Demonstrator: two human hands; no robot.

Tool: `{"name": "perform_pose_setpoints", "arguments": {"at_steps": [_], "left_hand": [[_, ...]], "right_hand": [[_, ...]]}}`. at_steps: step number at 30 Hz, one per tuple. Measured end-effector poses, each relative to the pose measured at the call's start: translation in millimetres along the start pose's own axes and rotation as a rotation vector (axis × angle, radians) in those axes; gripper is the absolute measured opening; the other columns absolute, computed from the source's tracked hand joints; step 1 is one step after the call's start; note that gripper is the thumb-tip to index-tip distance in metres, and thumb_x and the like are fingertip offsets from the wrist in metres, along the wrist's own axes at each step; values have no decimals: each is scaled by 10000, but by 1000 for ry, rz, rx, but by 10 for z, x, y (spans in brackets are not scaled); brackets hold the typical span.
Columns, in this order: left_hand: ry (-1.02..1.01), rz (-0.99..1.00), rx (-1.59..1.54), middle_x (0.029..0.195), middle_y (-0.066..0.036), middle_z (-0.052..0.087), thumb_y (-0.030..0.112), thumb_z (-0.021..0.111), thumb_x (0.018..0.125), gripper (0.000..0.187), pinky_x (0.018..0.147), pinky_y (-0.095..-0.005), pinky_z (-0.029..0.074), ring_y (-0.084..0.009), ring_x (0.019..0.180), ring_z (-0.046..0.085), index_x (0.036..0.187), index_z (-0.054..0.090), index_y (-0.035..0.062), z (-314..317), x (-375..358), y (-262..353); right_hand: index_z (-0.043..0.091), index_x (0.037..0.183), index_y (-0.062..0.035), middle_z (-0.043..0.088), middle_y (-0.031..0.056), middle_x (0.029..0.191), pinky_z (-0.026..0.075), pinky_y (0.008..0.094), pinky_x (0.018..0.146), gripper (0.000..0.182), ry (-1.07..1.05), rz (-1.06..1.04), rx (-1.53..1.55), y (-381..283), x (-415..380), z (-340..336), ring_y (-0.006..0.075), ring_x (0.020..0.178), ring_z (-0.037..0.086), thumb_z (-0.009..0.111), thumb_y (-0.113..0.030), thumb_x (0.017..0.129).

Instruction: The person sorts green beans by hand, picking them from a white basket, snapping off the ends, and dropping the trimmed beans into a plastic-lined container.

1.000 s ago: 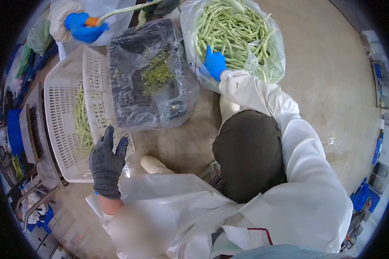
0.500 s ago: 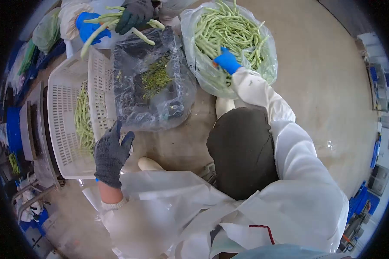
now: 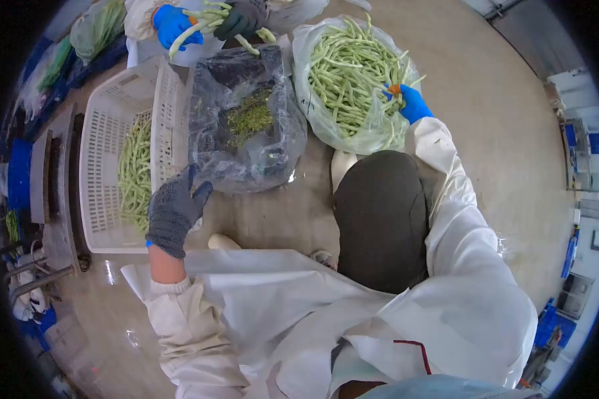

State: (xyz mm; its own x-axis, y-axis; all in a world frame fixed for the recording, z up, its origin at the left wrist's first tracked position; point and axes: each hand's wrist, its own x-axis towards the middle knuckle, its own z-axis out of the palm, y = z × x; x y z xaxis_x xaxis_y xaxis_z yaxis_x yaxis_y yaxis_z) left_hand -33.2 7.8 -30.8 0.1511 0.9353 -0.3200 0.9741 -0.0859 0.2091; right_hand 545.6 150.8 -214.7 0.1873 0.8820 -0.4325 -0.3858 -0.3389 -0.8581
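My left hand [image 3: 176,209], in a grey knit glove, is beside the near right corner of the white slatted basket [image 3: 100,193], thumb and forefinger apart. Long green beans [image 3: 136,169] lie inside that basket. My right hand [image 3: 414,104] wears a blue glove with a small orange piece [image 3: 394,89] by its thumb. Its fingers close on green beans at the right side of a clear plastic bag [image 3: 306,100], where a large heap of green beans [image 3: 353,80] fills the opening. The fingertips are partly hidden among the pods.
Between basket and bag stands a dark crate [image 3: 199,120] lined with clear plastic, holding small green trimmings [image 3: 249,120]. Across from me, another person's blue-gloved hand [image 3: 178,26] and grey-gloved hand [image 3: 244,18] hold several beans. A metal cart [image 3: 63,186] stands left of the basket.
My right hand has moved right across the heap, from its middle to the bag's right side. My left hand stays by the basket. The view has shifted slightly.
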Motion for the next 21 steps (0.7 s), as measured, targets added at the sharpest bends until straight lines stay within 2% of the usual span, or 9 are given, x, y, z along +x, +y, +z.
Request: {"name": "perform_pose_setpoints", "arguments": {"at_steps": [2,5,7,9,10,13,15,18,21], "left_hand": [[47,37,-10,1066,-203,624,445,543,856,548,843,-449,464,-357,981,596,1233,536,48,33,23,-4],[57,94,-74,1036,-212,627,416,576,849,512,822,-437,472,-366,952,601,1189,553,35,-27,51,137],[58,175,-135,1022,-222,625,411,601,840,509,815,-426,475,-369,945,600,1171,557,27,40,89,220],[24,278,-257,1013,-188,640,381,625,845,505,821,-384,477,-317,927,614,1203,547,34,89,133,341],[12,331,-314,1009,-171,647,366,636,848,505,824,-364,478,-290,918,621,1219,542,37,107,140,394],[-11,550,-657,1058,-109,641,310,639,870,482,873,-338,461,-214,947,601,1236,526,18,175,73,507],[-34,660,-1081,1135,-113,616,284,608,891,449,895,-358,455,-217,1031,573,1256,520,38,114,10,544],[43,698,-1409,1183,-104,592,214,597,894,430,900,-356,458,-212,1070,557,1279,509,43,66,-7,546],[144,661,-1602,1206,-85,558,163,593,878,436,909,-327,451,-181,1068,551,1280,493,27,279,82,286]], "right_hand": [[592,1022,45,645,132,923,523,315,673,247,-39,62,64,-34,-354,216,207,773,626,593,-101,823],[606,1044,55,655,113,981,512,292,763,302,-290,-171,-274,-104,-440,253,189,866,623,619,-64,767],[618,1046,59,656,113,1014,501,274,804,319,-421,-215,-357,-362,-802,582,176,915,618,630,-67,753],[624,1047,57,655,124,1021,500,274,812,326,-390,-21,-156,-740,-1357,1216,181,914,621,633,-71,748],[633,1042,57,651,142,1037,496,281,819,330,-462,-104,-317,-929,-1656,1506,188,891,624,629,-78,741],[615,1088,57,652,137,1038,497,292,810,382,-675,-218,-424,-1129,-2061,2019,190,876,628,633,-84,734],[593,1139,33,653,128,1020,493,293,798,438,-791,-268,-598,-1184,-2431,2417,167,871,615,656,-103,727],[582,1138,24,659,105,963,484,287,778,459,-943,-369,-856,-1028,-2746,2919,135,842,594,675,-114,710],[603,1100,29,667,81,907,483,285,757,438,-1195,-230,-729,-670,-2853,3261,133,818,598,676,-115,693]]}}
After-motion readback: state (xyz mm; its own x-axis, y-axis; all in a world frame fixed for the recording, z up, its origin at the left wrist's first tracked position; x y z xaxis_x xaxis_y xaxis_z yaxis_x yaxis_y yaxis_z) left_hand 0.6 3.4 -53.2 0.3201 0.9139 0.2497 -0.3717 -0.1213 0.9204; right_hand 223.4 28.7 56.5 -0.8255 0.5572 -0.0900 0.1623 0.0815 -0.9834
